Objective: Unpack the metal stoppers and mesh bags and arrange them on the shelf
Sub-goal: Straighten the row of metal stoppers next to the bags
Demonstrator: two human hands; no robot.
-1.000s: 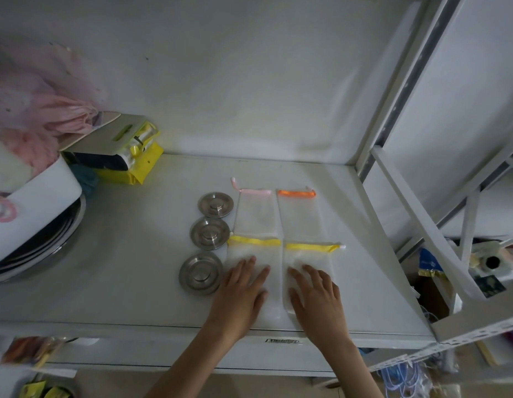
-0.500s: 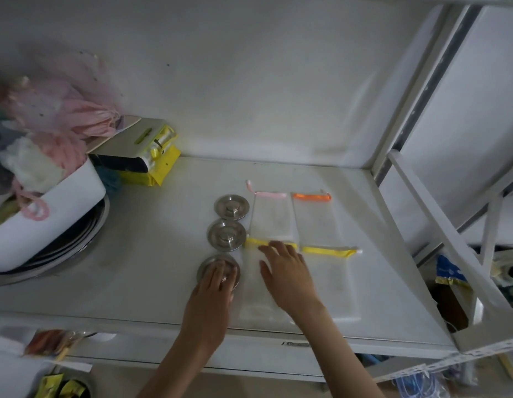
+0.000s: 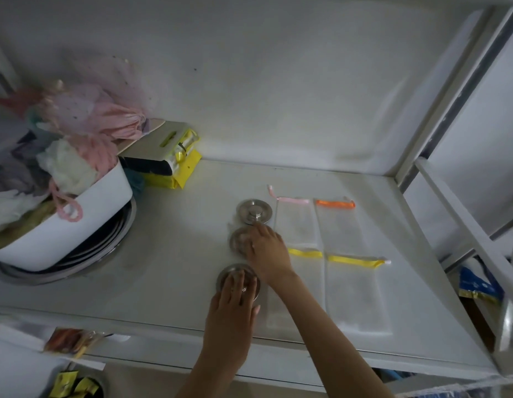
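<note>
Three round metal stoppers lie in a column on the white shelf [image 3: 169, 262]. The far stopper [image 3: 254, 211] is uncovered. My right hand [image 3: 268, 251] reaches across, fingertips curled on the middle stopper [image 3: 237, 241]. My left hand [image 3: 230, 308] lies over the near stopper [image 3: 224, 276], fingers around its knob. To their right, four flat white mesh bags form a two-by-two block: a pink-ribbon bag [image 3: 296, 226], an orange-ribbon bag [image 3: 340, 229], and two yellow-ribbon bags [image 3: 315, 278] [image 3: 357, 297]. My right forearm crosses the near-left bag.
A white tub [image 3: 77, 225] stuffed with pink and pale cloth sits on stacked metal pans [image 3: 119, 234] at the left. A yellow-and-white package [image 3: 174, 156] lies behind it. The shelf's white frame post and braces [image 3: 462, 225] stand at the right. Small packets lie below the front edge.
Both hands left the near mesh bags and moved left. The left hand settled on the near stopper, and the right hand then went from the yellow-ribbon bag to the middle stopper.
</note>
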